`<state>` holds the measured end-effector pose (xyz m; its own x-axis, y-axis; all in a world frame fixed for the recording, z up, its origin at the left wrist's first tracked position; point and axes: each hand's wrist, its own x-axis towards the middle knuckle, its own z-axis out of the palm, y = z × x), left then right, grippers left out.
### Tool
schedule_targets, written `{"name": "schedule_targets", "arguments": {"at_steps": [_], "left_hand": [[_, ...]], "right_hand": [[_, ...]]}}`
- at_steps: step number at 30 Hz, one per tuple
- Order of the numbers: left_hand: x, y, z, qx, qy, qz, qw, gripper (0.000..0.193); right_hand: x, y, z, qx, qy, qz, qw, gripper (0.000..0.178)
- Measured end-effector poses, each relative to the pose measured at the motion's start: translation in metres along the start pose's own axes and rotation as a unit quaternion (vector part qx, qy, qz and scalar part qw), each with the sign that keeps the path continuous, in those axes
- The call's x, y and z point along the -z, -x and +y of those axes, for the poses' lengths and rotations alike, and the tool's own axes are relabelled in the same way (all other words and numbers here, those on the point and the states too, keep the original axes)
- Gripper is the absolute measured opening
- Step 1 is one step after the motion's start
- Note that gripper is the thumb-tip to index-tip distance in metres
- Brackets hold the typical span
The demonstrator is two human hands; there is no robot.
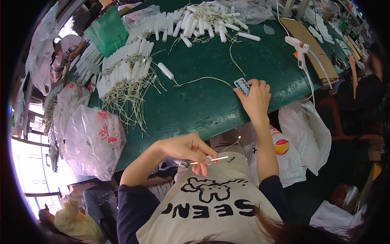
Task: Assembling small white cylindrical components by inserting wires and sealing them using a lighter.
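Observation:
My right hand (pixel 256 97) is closed round the edge of a small grey remote control (pixel 242 86) with round dark buttons and one red one, at the table's near edge. Over my lap, my left hand (pixel 190 151) pinches a small white round piece (pixel 209 160) with a thin bright yellowish strip (pixel 221 158) sticking out to the right. A thin wire beyond those fingers ends in a small glowing tip (pixel 239 137). On the table, a white tube (pixel 165 70) trails a pale wire (pixel 203 78) that runs toward the remote.
Rows of white tubes with wires (pixel 126 65) lie at the left, with a heap of more (pixel 199 22) at the back. A glue gun (pixel 300 51) rests on the right beside cardboard (pixel 315 53). Plastic bags (pixel 93 140) hang by the table. Another person's arm (pixel 352 75) shows far right.

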<state>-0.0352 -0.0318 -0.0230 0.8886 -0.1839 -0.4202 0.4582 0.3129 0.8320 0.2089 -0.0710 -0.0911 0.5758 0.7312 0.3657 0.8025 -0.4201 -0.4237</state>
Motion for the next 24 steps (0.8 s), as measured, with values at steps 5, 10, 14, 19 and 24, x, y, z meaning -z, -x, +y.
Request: {"name": "schedule_targets", "arguments": {"at_steps": [5,10,14,19,24], "left_hand": [[0.000,0.001,-0.007,0.015,0.002,0.023,1.000,0.025],[0.005,-0.001,-0.012,0.028,0.013,0.039,0.999,0.028],[0.010,-0.001,-0.014,0.031,0.033,0.041,0.998,0.031],[0.010,-0.003,-0.015,0.029,0.031,0.041,0.998,0.031],[0.008,-0.004,-0.013,0.031,0.019,0.042,0.998,0.029]], "right_hand": [[0.001,0.001,0.003,-0.003,-0.046,-0.012,0.999,0.044],[0.013,0.013,0.005,-0.013,-0.260,-0.022,0.965,0.041],[0.044,0.023,0.007,-0.011,-0.439,-0.110,0.892,0.027],[0.054,0.031,0.020,-0.054,-0.537,-0.242,0.806,0.015],[0.057,0.032,0.030,-0.078,-0.548,-0.262,0.791,0.026]]}}
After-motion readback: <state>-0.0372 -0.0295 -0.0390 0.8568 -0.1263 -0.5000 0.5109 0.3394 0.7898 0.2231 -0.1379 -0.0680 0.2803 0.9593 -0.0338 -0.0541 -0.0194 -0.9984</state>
